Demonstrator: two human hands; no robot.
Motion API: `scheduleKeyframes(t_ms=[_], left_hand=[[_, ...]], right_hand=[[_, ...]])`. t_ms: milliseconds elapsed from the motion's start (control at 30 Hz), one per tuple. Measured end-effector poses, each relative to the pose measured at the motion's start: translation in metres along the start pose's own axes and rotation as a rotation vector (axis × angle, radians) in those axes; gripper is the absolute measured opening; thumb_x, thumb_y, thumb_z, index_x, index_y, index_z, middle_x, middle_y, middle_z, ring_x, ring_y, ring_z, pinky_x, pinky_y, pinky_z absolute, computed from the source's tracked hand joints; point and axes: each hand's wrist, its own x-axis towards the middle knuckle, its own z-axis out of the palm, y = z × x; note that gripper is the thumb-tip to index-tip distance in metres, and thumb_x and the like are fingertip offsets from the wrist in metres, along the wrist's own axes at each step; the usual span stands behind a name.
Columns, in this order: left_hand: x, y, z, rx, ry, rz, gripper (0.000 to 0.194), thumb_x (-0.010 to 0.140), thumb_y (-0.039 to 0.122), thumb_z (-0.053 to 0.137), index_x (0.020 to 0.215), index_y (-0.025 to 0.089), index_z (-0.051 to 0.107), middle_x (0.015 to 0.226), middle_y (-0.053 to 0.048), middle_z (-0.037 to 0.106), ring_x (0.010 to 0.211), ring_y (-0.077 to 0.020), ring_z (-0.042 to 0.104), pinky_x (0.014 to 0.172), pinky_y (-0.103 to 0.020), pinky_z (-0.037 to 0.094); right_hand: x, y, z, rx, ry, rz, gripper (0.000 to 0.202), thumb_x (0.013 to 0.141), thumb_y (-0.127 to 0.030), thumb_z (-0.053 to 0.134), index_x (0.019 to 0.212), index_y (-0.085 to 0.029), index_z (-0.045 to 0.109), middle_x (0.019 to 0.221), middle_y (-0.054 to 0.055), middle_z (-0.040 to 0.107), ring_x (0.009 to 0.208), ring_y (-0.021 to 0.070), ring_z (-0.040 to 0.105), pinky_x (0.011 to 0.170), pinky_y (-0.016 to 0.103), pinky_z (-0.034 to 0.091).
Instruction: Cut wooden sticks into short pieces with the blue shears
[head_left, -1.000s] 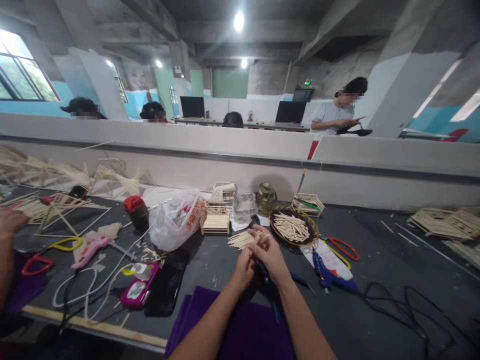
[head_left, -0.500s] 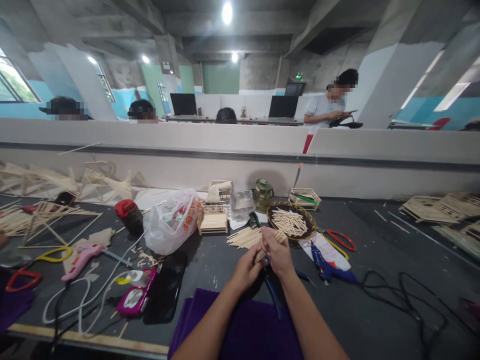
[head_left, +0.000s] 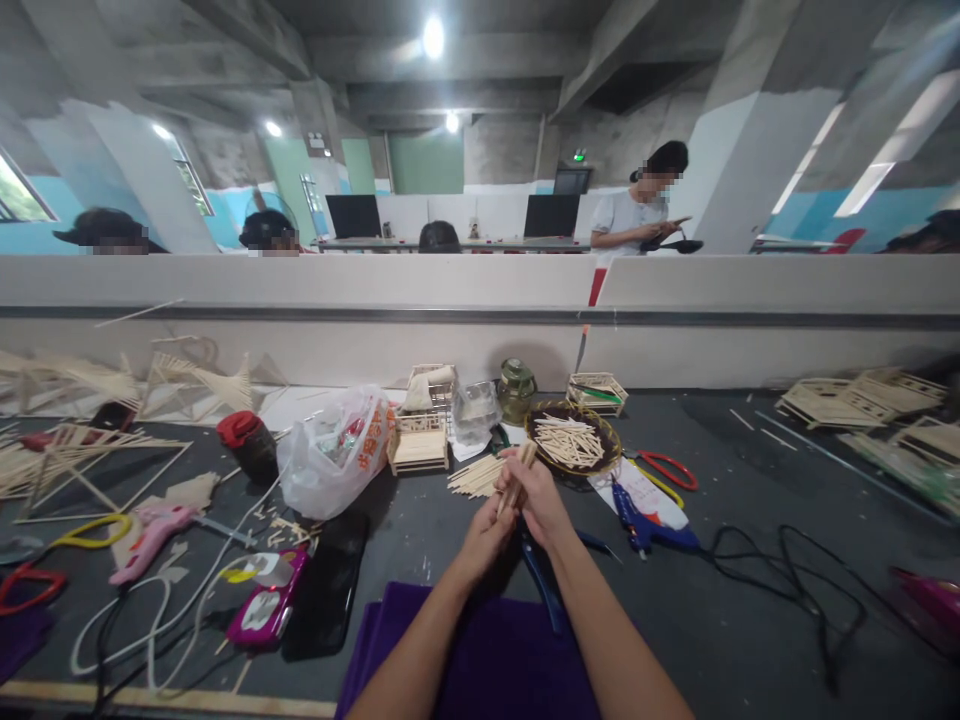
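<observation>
Both hands meet over the dark table around a small bundle of wooden sticks point(head_left: 517, 480). My left hand point(head_left: 486, 532) is closed on the bundle's lower part, and my right hand point(head_left: 538, 497) wraps its upper part from the right. Just behind them, more long sticks point(head_left: 474, 476) lie on the table. A round basket point(head_left: 616, 462) full of short sticks point(head_left: 574, 442) is behind my right hand. Blue-handled pliers point(head_left: 541, 585) lie beneath my right wrist. A folded purple cloth point(head_left: 480, 650) is under my forearms.
To the left are a plastic bag point(head_left: 330, 460), black phone point(head_left: 328, 590), magenta power strip point(head_left: 270, 600), pink glue gun point(head_left: 157, 535) and red-lidded jar point(head_left: 247, 445). A blue glue gun point(head_left: 652, 528) with trailing cable and red-handled scissors point(head_left: 667, 468) lie right. People are beyond the partition point(head_left: 375, 280).
The bundle of sticks has turned more upright between my hands, and my fingers have shifted around it. The whole view has moved slightly, with the table items appearing farther left.
</observation>
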Motion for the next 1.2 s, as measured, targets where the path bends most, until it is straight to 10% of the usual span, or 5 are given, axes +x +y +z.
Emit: scheduleKeyframes(t_ms=[233, 500, 733, 967, 1200], left_hand=[[-0.005, 0.003, -0.009, -0.171, 0.022, -0.266, 0.039, 0.078, 0.053, 0.062, 0.084, 0.018, 0.046, 0.052, 0.009, 0.035, 0.037, -0.0022, 0.018, 0.035, -0.015, 0.01], [0.002, 0.003, -0.02, -0.292, 0.217, -0.136, 0.04, 0.074, 0.049, 0.068, 0.083, 0.018, 0.044, 0.052, 0.011, 0.031, 0.036, -0.001, 0.021, 0.034, -0.012, 0.013], [0.001, 0.001, -0.023, -0.306, 0.243, -0.132, 0.04, 0.073, 0.047, 0.07, 0.085, 0.019, 0.044, 0.054, 0.011, 0.033, 0.037, -0.0013, 0.025, 0.035, -0.012, 0.018], [-0.014, 0.012, -0.015, -0.205, -0.235, -0.524, 0.033, 0.078, 0.045, 0.066, 0.082, 0.018, 0.047, 0.054, 0.009, 0.035, 0.036, -0.0017, 0.022, 0.033, -0.014, 0.016], [-0.019, 0.03, -0.017, -0.131, -0.335, -0.481, 0.038, 0.079, 0.04, 0.066, 0.104, 0.015, 0.055, 0.056, 0.007, 0.044, 0.032, -0.0002, 0.026, 0.031, -0.015, 0.014]], right_hand=[[-0.01, 0.012, -0.041, -0.614, -0.056, -0.064, 0.037, 0.078, -0.036, 0.058, 0.112, -0.019, 0.057, 0.101, 0.008, 0.065, 0.093, 0.0212, 0.062, 0.084, 0.036, 0.047], [-0.043, 0.014, -0.064, -1.829, -0.177, -0.052, 0.066, 0.069, -0.032, 0.064, 0.132, -0.019, 0.047, 0.119, 0.014, 0.057, 0.11, 0.0321, 0.049, 0.086, 0.042, 0.04], [-0.04, 0.01, -0.064, -2.011, -0.032, -0.07, 0.057, 0.075, -0.026, 0.058, 0.13, -0.014, 0.049, 0.113, 0.017, 0.059, 0.105, 0.0331, 0.052, 0.082, 0.043, 0.043], [-0.026, 0.003, -0.049, -1.948, -0.38, -0.782, 0.042, 0.082, -0.01, 0.047, 0.121, -0.024, 0.054, 0.141, 0.01, 0.042, 0.132, 0.0254, 0.031, 0.108, 0.049, 0.02], [-0.013, -0.012, -0.062, -2.035, -0.547, -0.591, 0.009, 0.083, -0.017, 0.05, 0.089, -0.018, 0.057, 0.091, 0.008, 0.06, 0.091, 0.0222, 0.05, 0.089, 0.038, 0.035]])
